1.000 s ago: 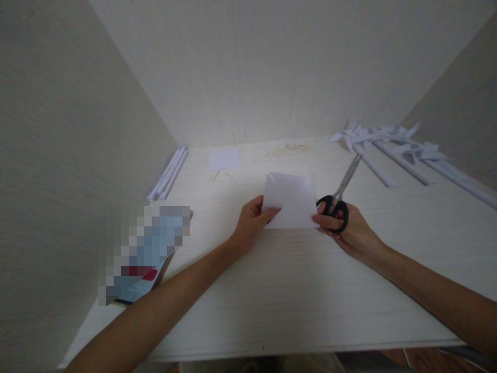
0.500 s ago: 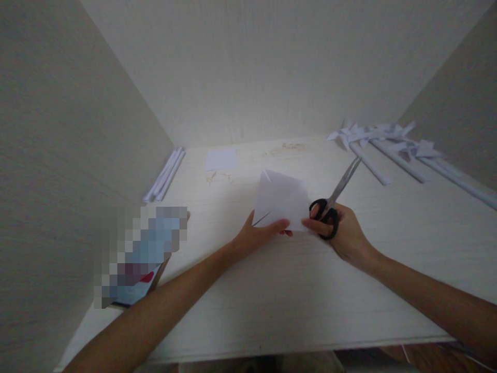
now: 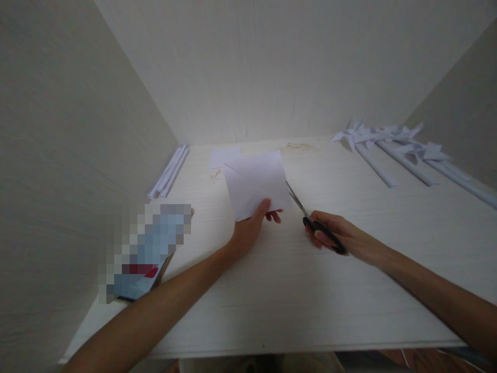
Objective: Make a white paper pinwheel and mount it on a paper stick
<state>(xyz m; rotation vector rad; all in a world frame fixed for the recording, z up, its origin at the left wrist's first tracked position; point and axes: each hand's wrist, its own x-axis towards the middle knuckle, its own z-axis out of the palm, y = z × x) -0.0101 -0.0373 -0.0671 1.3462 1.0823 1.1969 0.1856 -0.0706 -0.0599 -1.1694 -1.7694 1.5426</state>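
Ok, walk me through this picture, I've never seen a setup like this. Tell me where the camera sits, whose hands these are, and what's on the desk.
There is no machine here: a person works with two bare hands, and the one camera sits on their head, looking forward and down, so both arms reach in from the bottom. The left hand holds up a white sheet of paper by its lower edge. The right hand has a grip on black-handled scissors, whose blades point at the sheet's right edge. All this is over a pale desk walled on three sides. Paper pinwheels on rolled sticks lie far right, rolled paper sticks far left, a small paper square behind, and a blurred-out item near left.
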